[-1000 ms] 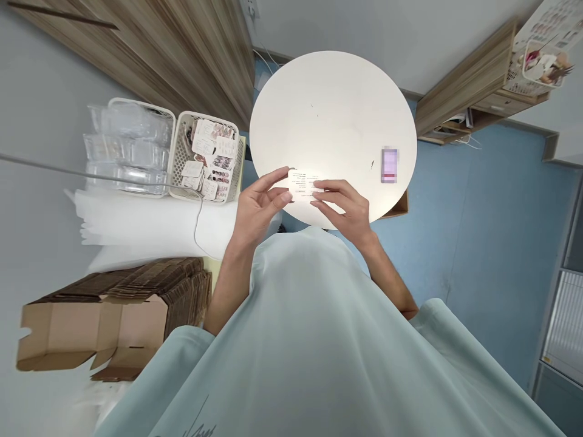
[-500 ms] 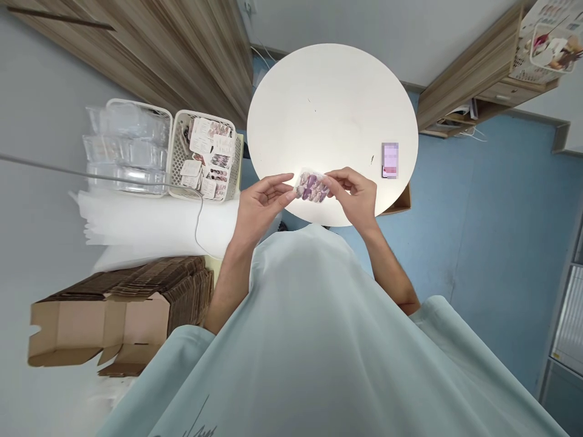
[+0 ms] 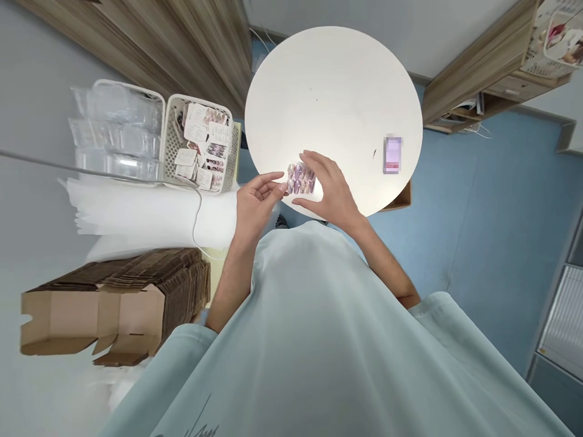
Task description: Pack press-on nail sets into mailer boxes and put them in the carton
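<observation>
A set of purple and beige press-on nails (image 3: 300, 178), laid in two rows on a small card or pack, is held above the near edge of the round white table (image 3: 337, 79). My left hand (image 3: 257, 203) pinches its left end between thumb and fingers. On the other side, my right hand (image 3: 331, 189) is open, its thumb and fingers spread apart around the right end of the set. Whether the right fingertips touch it I cannot tell.
A phone (image 3: 392, 155) lies on the table's right side. To the left stand a white basket (image 3: 169, 130) of nail sets and cards, clear plastic packs (image 3: 122, 136), white foam sheets (image 3: 150, 209) and stacked cardboard boxes (image 3: 182, 291). A cable (image 3: 198, 212) crosses there.
My right hand has let go of the nail set's right corner and spread its fingers. The set has shifted slightly left in my left hand and is turned more level. The camera view has moved slightly.
</observation>
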{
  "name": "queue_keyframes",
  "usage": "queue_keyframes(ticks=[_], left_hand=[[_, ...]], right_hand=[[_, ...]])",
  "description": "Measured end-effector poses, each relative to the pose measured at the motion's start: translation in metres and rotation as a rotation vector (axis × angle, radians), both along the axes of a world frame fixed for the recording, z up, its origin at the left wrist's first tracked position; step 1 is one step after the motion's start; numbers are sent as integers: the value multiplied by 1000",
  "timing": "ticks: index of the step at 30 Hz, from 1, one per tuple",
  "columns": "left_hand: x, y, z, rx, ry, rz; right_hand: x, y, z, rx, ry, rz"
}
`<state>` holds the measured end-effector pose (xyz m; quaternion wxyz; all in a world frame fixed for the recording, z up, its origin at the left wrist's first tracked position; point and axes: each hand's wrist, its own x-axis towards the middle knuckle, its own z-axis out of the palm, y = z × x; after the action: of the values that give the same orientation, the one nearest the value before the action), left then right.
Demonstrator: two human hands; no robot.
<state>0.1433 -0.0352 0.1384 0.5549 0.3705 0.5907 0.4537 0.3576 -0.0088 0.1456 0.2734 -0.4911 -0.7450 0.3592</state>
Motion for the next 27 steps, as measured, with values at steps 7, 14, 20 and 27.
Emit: queue_keyframes(ticks=[7, 14, 20, 27], left_hand=[[-17, -12, -17, -10, -16, 30], [-51, -17, -70, -105, 20, 86], [-91, -27, -90, -198, 71, 91], [-132, -29, -84, -264, 121, 46]], right_hand=[[-26, 3, -21, 5, -95, 124], [-60, 21, -78, -78, -204, 162], [-76, 34, -165, -197, -408, 133], [-81, 32, -212, -268, -541, 94]])
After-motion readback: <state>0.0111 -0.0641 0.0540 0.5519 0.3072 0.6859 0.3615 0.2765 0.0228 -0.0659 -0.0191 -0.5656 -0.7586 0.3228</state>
